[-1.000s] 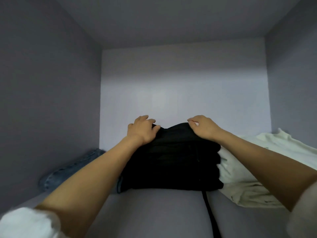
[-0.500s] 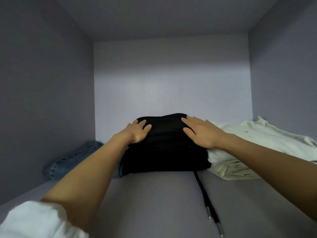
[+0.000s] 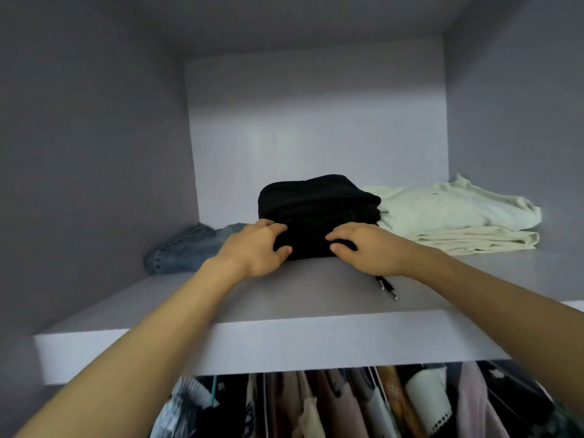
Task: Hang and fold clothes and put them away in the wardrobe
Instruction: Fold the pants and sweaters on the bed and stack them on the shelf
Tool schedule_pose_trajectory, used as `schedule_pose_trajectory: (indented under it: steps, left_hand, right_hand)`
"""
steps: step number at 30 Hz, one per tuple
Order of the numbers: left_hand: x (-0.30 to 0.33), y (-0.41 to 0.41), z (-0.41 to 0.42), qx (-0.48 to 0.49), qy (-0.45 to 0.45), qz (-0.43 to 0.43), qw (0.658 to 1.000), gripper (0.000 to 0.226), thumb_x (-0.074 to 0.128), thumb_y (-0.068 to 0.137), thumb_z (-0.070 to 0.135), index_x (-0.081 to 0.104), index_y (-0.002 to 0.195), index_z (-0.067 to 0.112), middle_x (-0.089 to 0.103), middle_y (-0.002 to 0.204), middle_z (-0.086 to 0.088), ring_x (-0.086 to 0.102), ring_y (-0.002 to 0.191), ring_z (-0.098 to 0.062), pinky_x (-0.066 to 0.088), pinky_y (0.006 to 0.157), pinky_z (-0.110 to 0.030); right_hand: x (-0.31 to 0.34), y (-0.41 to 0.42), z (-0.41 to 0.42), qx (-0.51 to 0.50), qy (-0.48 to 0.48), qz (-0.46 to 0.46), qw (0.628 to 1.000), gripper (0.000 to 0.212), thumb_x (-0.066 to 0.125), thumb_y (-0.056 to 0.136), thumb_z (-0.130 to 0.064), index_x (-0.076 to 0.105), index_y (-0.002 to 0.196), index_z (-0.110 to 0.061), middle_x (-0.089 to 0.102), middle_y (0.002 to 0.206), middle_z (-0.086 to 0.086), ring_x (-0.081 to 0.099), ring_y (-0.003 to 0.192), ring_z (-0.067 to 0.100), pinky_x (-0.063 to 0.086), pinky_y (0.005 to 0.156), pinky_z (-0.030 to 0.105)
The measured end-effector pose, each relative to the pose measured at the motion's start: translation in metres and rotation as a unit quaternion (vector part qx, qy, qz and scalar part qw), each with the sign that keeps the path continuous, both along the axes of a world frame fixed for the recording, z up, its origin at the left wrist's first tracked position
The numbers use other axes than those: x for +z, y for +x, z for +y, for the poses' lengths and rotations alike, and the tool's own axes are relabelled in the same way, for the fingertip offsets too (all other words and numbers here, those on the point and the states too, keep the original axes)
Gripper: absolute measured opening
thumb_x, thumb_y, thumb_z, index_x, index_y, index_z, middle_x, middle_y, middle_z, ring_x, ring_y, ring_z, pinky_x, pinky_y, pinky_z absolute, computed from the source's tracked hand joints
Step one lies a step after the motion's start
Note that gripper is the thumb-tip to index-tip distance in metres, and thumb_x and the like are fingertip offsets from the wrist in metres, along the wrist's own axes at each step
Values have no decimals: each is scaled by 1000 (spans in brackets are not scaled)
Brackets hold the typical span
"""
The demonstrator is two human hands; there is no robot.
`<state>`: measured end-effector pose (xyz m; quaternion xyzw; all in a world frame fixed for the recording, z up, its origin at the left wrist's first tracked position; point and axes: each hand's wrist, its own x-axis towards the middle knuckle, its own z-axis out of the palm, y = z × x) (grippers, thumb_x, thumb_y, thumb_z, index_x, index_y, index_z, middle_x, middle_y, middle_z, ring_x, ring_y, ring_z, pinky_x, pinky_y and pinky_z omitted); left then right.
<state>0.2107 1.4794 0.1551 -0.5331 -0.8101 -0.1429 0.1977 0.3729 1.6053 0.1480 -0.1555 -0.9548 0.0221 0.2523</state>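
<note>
Up on the wardrobe shelf [image 3: 284, 311], my left hand [image 3: 256, 248] and right hand [image 3: 363, 249] are pressing the folded black garment [image 3: 319, 210] with loosely bent fingers, gripping nothing. Beside it, jeans [image 3: 186, 248] and cream tops [image 3: 458, 216] are lying stowed, so I'm judging this piece nearly put away.

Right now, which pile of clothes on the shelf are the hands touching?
The black pile in the middle. Both hands, left and right, rest on its front. The jeans and cream clothes lie untouched beside it.

A folded black garment [image 3: 319, 210] lies on the wardrobe shelf [image 3: 284, 298], its drawstring [image 3: 388, 286] trailing forward.
</note>
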Motion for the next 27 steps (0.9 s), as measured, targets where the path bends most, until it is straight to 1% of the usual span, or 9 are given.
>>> schedule_pose_trajectory:
  steps: [4, 9, 12, 17, 20, 22, 23, 25, 27]
  left_hand:
    - [-27, 34, -47, 35, 44, 22, 998, 49, 45, 95, 39, 38, 141, 24, 35, 147, 1, 35, 133, -21, 35, 103, -37]
    - [-63, 75, -125, 80, 120, 24, 989, 44, 45, 95, 34, 43, 137, 23, 43, 140, 2, 42, 127, -22, 37, 101, -35]
    - [-100, 108, -166, 111, 178, -8, 978, 40, 48, 94, 30, 49, 133, 21, 49, 135, 2, 46, 123, -22, 37, 98, -34]
    - [-198, 179, -242, 206, 193, -140, 949, 39, 46, 92, 34, 55, 127, 19, 56, 126, -3, 53, 115, -27, 43, 94, -37]
    - [-262, 226, -300, 272, 203, -222, 914, 35, 51, 92, 28, 58, 124, 15, 59, 125, -5, 55, 115, -25, 43, 94, -31]
    - [-296, 260, -338, 315, 198, -268, 889, 33, 52, 94, 24, 58, 125, 14, 59, 124, -6, 55, 115, -22, 40, 95, -27]
    - [-313, 280, -362, 342, 192, -290, 873, 32, 51, 94, 24, 59, 124, 14, 59, 124, -5, 55, 114, -20, 39, 95, -25]
    - [-346, 319, -413, 397, 187, -326, 837, 31, 51, 95, 24, 60, 122, 13, 60, 123, -3, 57, 112, -18, 38, 94, -22]
    - [-372, 346, -464, 445, 190, -350, 802, 30, 52, 94, 23, 62, 121, 13, 61, 121, -4, 58, 111, -19, 38, 93, -20]
  right_hand:
    - [-15, 19, -33, 44, -27, 76, 996, 29, 43, 97, -26, 62, 117, -18, 59, 119, -1, 52, 109, 15, 41, 98, 36]
    - [-52, 48, -86, 150, -64, 261, 951, 26, 46, 95, -21, 67, 108, -13, 64, 106, -2, 56, 102, 13, 41, 91, 24]
    - [-88, 62, -112, 209, -46, 304, 928, 35, 41, 90, -28, 68, 99, -8, 66, 96, 2, 56, 93, 14, 41, 83, 21]
    - [-183, 88, -181, 302, -122, 171, 930, 36, 40, 88, -29, 68, 98, -9, 65, 94, -6, 55, 84, 5, 41, 80, 17]
    - [-246, 107, -231, 314, -209, 52, 925, 24, 48, 92, -20, 67, 104, -12, 67, 99, -4, 60, 93, 13, 44, 85, 23]
    - [-279, 123, -262, 323, -280, -31, 903, 21, 49, 94, -15, 65, 108, -14, 66, 101, -6, 60, 93, 9, 45, 86, 21]
    - [-296, 132, -285, 338, -307, -75, 886, 21, 49, 95, -13, 65, 108, -14, 66, 99, -6, 60, 88, 3, 45, 83, 14]
    - [-328, 151, -335, 367, -337, -150, 854, 20, 48, 95, -10, 66, 103, -13, 66, 93, -4, 58, 79, -8, 39, 72, 1]
    - [-355, 162, -385, 405, -332, -211, 826, 19, 49, 94, -8, 65, 97, -17, 66, 86, -4, 59, 75, -12, 38, 70, 0]
